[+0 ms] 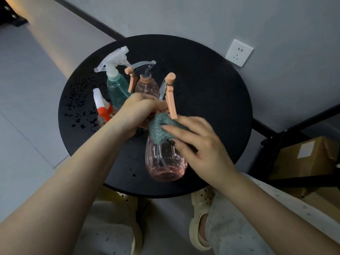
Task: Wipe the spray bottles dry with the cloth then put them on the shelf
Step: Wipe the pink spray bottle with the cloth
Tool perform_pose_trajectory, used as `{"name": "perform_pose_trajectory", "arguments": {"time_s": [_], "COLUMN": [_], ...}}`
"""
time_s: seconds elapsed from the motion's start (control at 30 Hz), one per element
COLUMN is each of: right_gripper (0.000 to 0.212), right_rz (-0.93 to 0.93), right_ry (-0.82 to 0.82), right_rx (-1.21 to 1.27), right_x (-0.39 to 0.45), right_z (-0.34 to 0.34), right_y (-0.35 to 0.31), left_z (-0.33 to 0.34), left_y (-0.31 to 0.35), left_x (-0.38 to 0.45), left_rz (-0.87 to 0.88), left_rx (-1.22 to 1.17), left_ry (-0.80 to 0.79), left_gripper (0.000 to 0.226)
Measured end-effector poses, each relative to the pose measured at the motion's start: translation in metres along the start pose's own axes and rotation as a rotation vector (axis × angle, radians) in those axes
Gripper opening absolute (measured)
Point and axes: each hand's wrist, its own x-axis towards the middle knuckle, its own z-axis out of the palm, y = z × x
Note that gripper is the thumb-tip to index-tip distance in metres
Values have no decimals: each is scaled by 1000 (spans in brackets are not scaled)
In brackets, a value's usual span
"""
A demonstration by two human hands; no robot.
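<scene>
Head view, looking down. Left hand (137, 111) curled tight around the neck of a clear pink plastic spray bottle (165, 159), just below its peach trigger head (170, 94); bottle held off the round black tabletop (211, 100), tilted, base toward the person, trigger jutting away past the knuckles. Right hand (198, 144) pressing a grey-green knitted cloth (161, 128) against the bottle's shoulder, fingers stretched fairly straight over the fabric, thumb side hidden, so whether the thumb pinches the cloth cannot be told. Cloth bunched between the two hands, touching both the bottle and the left fingers.

Beyond the left hand, standing upright on the table: a translucent teal spray bottle with a frosted white trigger (116, 89), a second pink bottle with a peach collar and grey-clear trigger (147, 85) just beside it, and nearer the left wrist a small clear bottle with a red-and-white spray head (103, 109). Water droplets (79, 105) scattered left of that hand.

Far right of the right hand, a white wall socket (239, 55); below it a black metal shelf frame (294, 129) with a brown cardboard box (305, 157) inside. Under both forearms, pale clogs (200, 223) on the floor.
</scene>
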Motion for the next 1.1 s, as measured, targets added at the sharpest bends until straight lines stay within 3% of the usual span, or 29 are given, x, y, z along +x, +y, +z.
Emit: {"name": "perform_pose_trajectory", "arguments": {"time_s": [0.13,0.33,0.43,0.57,0.7,0.8,0.9,1.1], "right_gripper": [37,31,30,34,41,42,40,29], "right_rz": [-27,-521,-619,-449,-24,101,-13,-499], "right_ry": [-34,-270,-330,-235,-80,-34,-77,-207], "right_rx": [13,-329,-373,-316,75,238,148,-266], "right_x": [-2,-9,-12,-9,-3,-1,-3,-11], "right_z": [2,1,2,1,-1,-1,-1,-2], "right_y": [-1,-1,1,2,-1,-2,-3,-2], "left_z": [-1,-11,-15,-10,-1,1,-2,-12], "left_y": [2,9,11,10,5,3,5,13], "left_x": [-2,-6,-7,-7,-5,-4,-6,-10], "left_rz": [-4,3,9,-16,-14,-15,-8,6], "left_rx": [-34,-139,-153,-137,-75,-54,-97,-191], "left_ry": [17,55,67,40,-14,-33,-13,26], "left_gripper": [17,15,14,15,22,18,19,20]}}
